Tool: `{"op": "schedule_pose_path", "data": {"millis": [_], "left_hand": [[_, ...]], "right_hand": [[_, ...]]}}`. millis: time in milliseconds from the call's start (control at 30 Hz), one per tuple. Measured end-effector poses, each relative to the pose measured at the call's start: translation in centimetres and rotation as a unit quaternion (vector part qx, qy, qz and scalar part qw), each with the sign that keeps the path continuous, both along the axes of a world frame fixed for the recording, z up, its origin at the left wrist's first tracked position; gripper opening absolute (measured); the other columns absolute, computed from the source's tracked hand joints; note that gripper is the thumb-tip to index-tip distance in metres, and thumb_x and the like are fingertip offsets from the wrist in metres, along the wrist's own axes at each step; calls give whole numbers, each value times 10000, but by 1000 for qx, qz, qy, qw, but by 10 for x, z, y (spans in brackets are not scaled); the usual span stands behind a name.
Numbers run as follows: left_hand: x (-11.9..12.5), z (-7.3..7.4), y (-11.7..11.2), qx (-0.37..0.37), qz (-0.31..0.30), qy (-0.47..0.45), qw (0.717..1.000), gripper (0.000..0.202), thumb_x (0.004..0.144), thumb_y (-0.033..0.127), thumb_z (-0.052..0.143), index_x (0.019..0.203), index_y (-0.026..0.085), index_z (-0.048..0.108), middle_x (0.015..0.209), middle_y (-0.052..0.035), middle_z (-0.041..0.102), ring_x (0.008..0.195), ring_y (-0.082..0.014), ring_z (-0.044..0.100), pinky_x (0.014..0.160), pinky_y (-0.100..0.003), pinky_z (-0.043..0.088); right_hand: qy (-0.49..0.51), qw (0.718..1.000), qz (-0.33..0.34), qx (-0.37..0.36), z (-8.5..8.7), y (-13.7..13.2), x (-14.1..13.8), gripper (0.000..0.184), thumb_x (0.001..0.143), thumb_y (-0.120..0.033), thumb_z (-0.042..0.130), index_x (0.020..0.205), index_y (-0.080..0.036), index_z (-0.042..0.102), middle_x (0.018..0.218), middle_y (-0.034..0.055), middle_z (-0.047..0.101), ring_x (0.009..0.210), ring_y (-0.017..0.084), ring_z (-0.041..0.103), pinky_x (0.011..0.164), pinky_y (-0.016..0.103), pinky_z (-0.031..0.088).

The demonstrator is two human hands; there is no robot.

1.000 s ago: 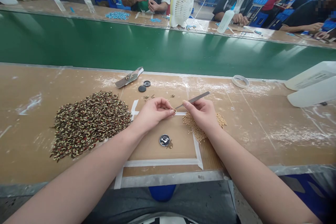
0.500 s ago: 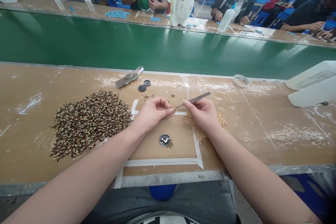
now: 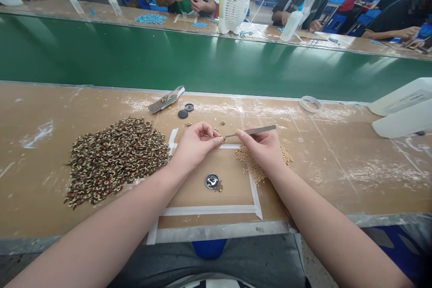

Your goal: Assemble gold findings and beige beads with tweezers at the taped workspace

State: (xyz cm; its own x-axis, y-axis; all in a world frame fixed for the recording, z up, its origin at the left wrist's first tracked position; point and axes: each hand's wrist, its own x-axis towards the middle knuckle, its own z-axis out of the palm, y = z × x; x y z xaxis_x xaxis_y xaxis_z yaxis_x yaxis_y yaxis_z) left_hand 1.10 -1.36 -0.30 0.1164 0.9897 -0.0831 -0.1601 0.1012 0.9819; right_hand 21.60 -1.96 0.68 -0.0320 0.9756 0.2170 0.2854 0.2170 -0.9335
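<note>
My left hand [image 3: 195, 145] pinches a tiny gold-coloured part between thumb and fingertips over a taped rectangle on the brown bench [image 3: 40, 175]. My right hand [image 3: 263, 146] grips metal tweezers [image 3: 251, 131], whose tip reaches the part at my left fingertips. A heap of small beige beads [image 3: 256, 168] lies under my right wrist. A large pile of brown, cream and red parts [image 3: 114, 155] sits left of my left hand. A round black cap with a white mark [image 3: 212, 181] lies below my hands.
A metal scraper [image 3: 166, 100], two black discs [image 3: 186, 110] and loose gold parts lie behind my hands. A tape roll [image 3: 310, 104] and white containers [image 3: 401, 108] are at right. Beyond the green conveyor [image 3: 216, 63], other people work beside a white fan [image 3: 233, 1].
Both hands stay together at the part. The tweezers' handle has dropped to a flatter angle, and my left fingers have opened slightly around the part.
</note>
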Motion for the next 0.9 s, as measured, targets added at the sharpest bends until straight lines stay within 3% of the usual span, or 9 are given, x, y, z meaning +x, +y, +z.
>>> {"op": "schedule_pose_path", "data": {"millis": [267,500,633,767,900], "left_hand": [[1,4,-2,-11,-18,-4,1000,412,712,254,883,798,202,483,871,-10,717,790,-149,717,787,-338,616],[-24,7,16,49,17,116,992,376,731,294,877,811,202,521,917,-48,730,782,-171,712,574,-242,532],[-35,9,24,50,35,121,991,380,717,299,881,801,205,523,878,-36,715,777,-171,703,553,-227,509],[-30,8,22,46,20,83,995,383,710,273,881,809,206,517,842,-7,684,789,-166,701,637,-258,577],[-23,4,19,55,8,52,997,371,730,267,873,838,204,524,859,-5,673,777,-161,696,672,-297,616]], "right_hand": [[19,1000,-24,0,1,0,0,235,870,-432,770,794,-211,789,791,45,764,743,196,686,685,338,538],[49,997,-63,-6,1,7,10,285,885,-497,753,848,-217,791,740,39,721,681,179,640,567,307,464],[-2,1000,-26,-15,-3,8,12,275,898,-478,741,840,-215,795,782,45,753,721,195,665,624,328,499],[-74,995,46,-37,-8,8,9,285,915,-466,724,894,-195,806,808,65,776,700,199,674,627,338,506],[-144,985,89,-6,-9,8,5,244,949,-416,697,906,-203,806,871,71,789,726,195,672,656,342,499]]}}
